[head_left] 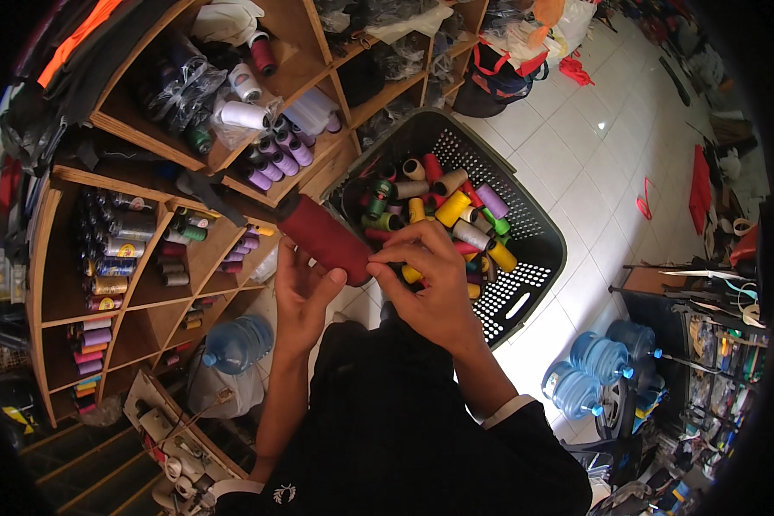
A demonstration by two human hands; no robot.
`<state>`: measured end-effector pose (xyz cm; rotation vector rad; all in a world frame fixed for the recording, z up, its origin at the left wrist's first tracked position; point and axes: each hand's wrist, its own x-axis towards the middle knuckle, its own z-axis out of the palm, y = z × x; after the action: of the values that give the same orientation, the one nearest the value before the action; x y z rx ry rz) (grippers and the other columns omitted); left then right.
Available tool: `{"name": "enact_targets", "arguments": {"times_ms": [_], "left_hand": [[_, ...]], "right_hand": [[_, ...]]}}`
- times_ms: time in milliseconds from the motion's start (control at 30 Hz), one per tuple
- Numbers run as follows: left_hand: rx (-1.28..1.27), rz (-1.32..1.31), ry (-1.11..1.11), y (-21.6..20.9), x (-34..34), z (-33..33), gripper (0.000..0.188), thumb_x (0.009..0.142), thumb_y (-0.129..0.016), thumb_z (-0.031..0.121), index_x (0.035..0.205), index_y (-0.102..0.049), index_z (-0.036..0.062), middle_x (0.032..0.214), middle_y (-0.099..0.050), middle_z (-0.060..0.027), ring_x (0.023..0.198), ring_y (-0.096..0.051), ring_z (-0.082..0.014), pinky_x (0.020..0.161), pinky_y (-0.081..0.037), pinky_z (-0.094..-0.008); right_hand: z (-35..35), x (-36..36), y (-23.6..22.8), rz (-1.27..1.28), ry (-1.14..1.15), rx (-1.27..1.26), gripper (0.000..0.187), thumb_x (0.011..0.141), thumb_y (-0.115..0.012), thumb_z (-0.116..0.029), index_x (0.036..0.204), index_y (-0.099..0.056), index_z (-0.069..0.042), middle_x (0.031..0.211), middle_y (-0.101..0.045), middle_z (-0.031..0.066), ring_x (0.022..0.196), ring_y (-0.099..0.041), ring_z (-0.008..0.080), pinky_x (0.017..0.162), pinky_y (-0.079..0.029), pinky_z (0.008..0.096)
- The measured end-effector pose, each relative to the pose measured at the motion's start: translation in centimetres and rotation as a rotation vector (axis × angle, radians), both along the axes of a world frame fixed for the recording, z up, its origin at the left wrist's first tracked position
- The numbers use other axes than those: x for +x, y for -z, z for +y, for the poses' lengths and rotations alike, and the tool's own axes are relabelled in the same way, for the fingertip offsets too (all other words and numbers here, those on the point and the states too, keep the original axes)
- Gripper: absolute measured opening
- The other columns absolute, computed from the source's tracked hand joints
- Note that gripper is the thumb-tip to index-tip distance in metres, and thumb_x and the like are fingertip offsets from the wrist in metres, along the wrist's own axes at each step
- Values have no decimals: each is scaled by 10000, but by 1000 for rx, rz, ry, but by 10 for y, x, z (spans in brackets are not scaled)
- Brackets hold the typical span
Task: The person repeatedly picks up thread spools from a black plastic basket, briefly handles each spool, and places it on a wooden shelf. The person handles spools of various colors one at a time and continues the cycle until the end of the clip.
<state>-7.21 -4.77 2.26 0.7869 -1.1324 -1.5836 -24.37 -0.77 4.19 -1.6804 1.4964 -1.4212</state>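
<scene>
A large dark red spool of thread (325,238) lies tilted across my left hand (303,291), whose fingers go behind it and whose thumb rests near its lower end. My right hand (430,279) pinches at that same lower end with thumb and forefinger; whatever sits between the fingertips, perhaps a thread end, is too small to make out. Just beyond my hands stands a dark green perforated plastic basket (537,228). In it lie many loose thread spools, among them a yellow spool (452,209), a purple spool (492,200) and a grey spool (472,235).
Wooden cubby shelves (133,322) at the left hold sorted spools, including lilac spools (284,162). A blue water jug (238,343) stands below them. More water jugs (599,359) are on the tiled floor at the right. A bag (500,79) sits beyond the basket.
</scene>
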Motion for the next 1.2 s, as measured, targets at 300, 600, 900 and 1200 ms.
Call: {"name": "enact_targets", "arguments": {"times_ms": [300, 600, 900, 1200], "left_hand": [[74, 35, -75, 6, 3, -1, 592, 846, -661, 46, 1344, -340, 41, 1232, -510, -102, 1104, -544, -186, 940, -452, -339], [113, 39, -111, 5, 2, -4, 598, 840, -670, 47, 1341, -344, 46, 1227, -517, -105, 1093, -549, -188, 936, -455, -336], [10, -21, -91, 0, 0, -5, 619, 808, -696, 12, 1320, -349, 38, 1198, -520, -119, 1087, -563, -215, 921, -474, -352], [-35, -111, -97, -5, 1, -4, 715, 777, -709, -49, 1364, -309, 36, 1192, -510, -116, 1057, -582, -217, 891, -508, -339]], "right_hand": [[-4, -37, 19, -47, 264, 66, 191, 799, -663, -30, 986, -633, -11, 862, -552, 102, 813, -557, 260, 716, -444, 368], [8, -73, 34, 96, 365, 146, 90, 820, -664, -46, 894, -650, 4, 914, -520, 126, 839, -560, 249, 711, -451, 342], [7, -4, 8, 14, 36, 21, 205, 784, -696, -48, 985, -664, -30, 959, -527, 98, 873, -575, 232, 737, -476, 313], [-2, 9, 9, 51, 37, -82, 154, 757, -730, -59, 894, -669, -20, 934, -536, 103, 830, -559, 242, 719, -455, 341]]}}
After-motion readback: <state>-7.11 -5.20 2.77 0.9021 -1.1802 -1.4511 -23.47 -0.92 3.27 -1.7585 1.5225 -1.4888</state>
